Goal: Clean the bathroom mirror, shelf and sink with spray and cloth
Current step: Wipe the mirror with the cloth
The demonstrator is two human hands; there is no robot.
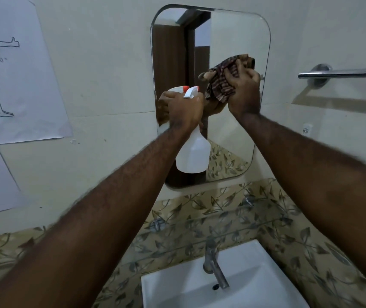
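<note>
A rounded wall mirror [233,36] hangs above a glass shelf [233,227] and a white sink [251,292] with a steel tap [213,265]. My left hand [185,110] grips the neck of a white spray bottle [194,154] with an orange-tipped nozzle, held up in front of the mirror's lower left. My right hand [244,92] holds a bunched brown striped cloth [224,81] against the mirror's middle. Both hands are close together, and their reflections show in the glass.
A chrome towel bar [344,73] is fixed to the wall right of the mirror. Paper sheets with drawings [15,70] are taped to the left wall. Leaf-patterned tiles [306,252] surround the sink and shelf.
</note>
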